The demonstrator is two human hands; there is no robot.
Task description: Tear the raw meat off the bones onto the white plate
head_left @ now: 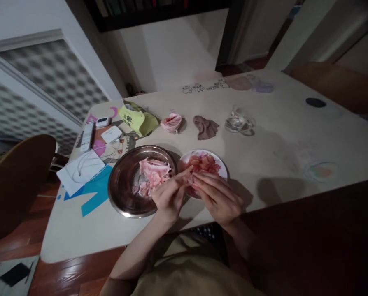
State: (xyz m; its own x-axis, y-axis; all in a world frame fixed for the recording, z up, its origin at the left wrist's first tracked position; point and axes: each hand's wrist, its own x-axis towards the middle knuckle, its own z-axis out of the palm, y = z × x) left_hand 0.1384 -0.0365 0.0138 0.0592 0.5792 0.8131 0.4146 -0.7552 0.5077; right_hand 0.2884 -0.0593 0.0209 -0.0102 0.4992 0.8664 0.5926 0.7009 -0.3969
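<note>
Both hands meet over the near side of a white plate [224, 170], fingertips pinched together. A small pale scrap of raw meat [190, 179] shows between them, partly hidden by the fingers. My left hand [171, 196] closes on it from the left, and my right hand [221, 198] closes on it from the right. Cut pieces of raw meat [205, 161] lie on the plate. Just left stands a wide steel basin [119, 181] holding a larger pale pink chunk of raw meat [154, 170] and smaller scraps.
Behind the plate lie a crumpled brown cloth [205, 127], a pink and white bundle [172, 123] and clear glassware [239, 122]. A green packet [139, 119], a remote control [87, 135], a white box [112, 134] and a cable [79, 164] are at the left.
</note>
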